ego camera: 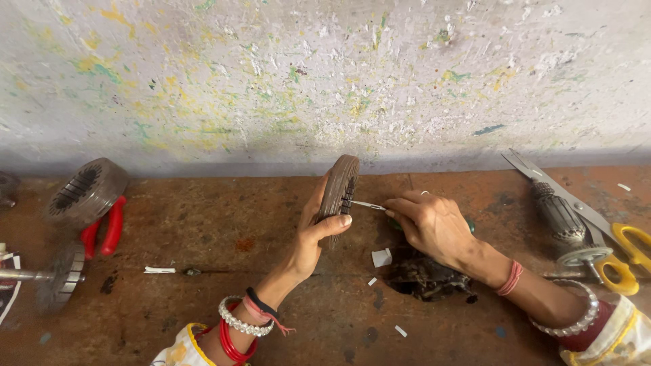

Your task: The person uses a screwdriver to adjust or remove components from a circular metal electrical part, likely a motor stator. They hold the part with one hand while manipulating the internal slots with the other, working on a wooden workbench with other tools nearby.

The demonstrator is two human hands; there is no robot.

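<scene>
At the near edge both wrists wear bangles and red threads. Small white paper scraps (382,257) lie on the rust-brown bench (203,230), beside a dark hole (426,279) in its surface. Above them the left hand (313,234) holds a slotted round metal core (339,193) upright on edge, fingers clamped around its rim. The right hand (430,224) pinches a thin white strip (366,204), fingers closed on it, its tip touching a slot in the core. To the right lie an armature (557,215) and yellow-handled scissors (627,254). To the left, a second slotted core (85,192) rests against red-handled pliers (108,227), near a rotor on a shaft (57,274). Behind everything rises a paint-flecked wall (325,74).
</scene>
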